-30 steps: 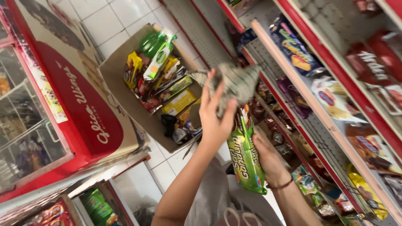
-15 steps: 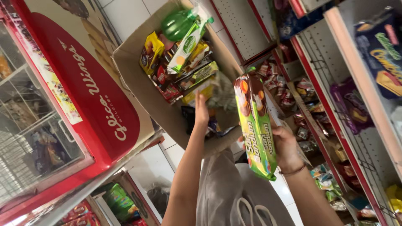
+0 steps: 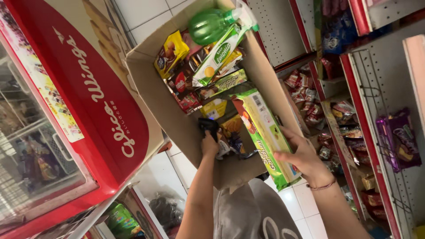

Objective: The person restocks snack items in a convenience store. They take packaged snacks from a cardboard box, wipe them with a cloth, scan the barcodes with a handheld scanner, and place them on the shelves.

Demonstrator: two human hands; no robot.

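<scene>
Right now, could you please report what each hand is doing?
Left hand down in cardboard box, on a dark object. Right hand gripping long green-yellow biscuit pack. Loose snack packets crowd the box.

Cardboard box (image 3: 168, 110) crammed with snack packs (image 3: 212, 84); open gap only near front wall.

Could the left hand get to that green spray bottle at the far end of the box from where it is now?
Probably yes. The left hand is already inside the cardboard box, on a dark item near its near end. The green spray bottle lies on top of the snack packets, uncovered, so only a longer reach over them seems needed.
</scene>
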